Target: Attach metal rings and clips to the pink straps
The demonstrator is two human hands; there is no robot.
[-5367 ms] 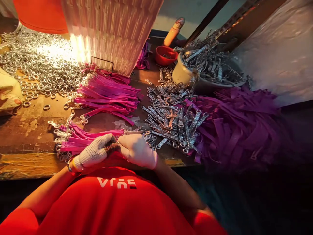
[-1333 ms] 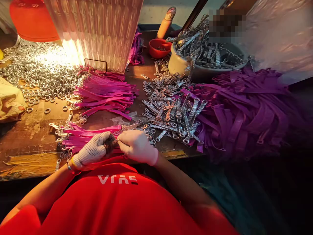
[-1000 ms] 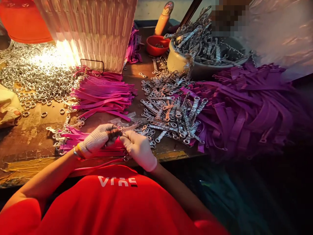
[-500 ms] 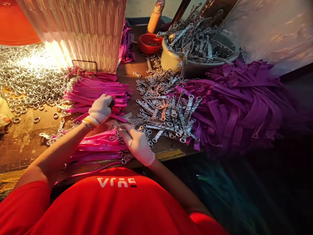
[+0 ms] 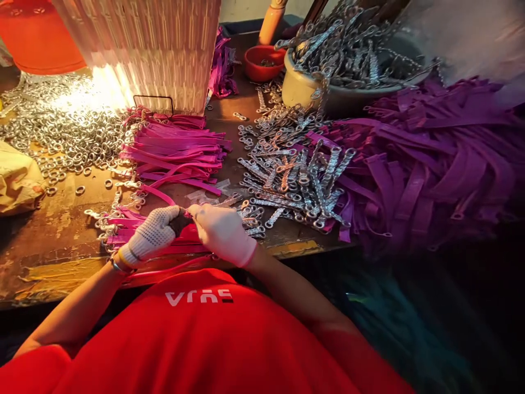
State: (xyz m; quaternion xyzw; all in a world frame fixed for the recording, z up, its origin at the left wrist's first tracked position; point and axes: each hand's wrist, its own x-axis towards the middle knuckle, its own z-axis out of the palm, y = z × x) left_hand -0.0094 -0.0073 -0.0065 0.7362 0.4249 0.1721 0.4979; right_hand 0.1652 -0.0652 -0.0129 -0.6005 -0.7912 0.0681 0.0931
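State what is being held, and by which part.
A flat, narrow pink strap, held near one end between the left grip and the right grip; the exact spot is hidden.

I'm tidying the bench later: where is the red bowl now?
In the head view, the red bowl sits at top centre, just left of the pale tub.

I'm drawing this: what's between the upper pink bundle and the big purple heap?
In the head view, a strip of brown table, then a messy pile of silver pieces, lies between the pink bundle and purple heap.
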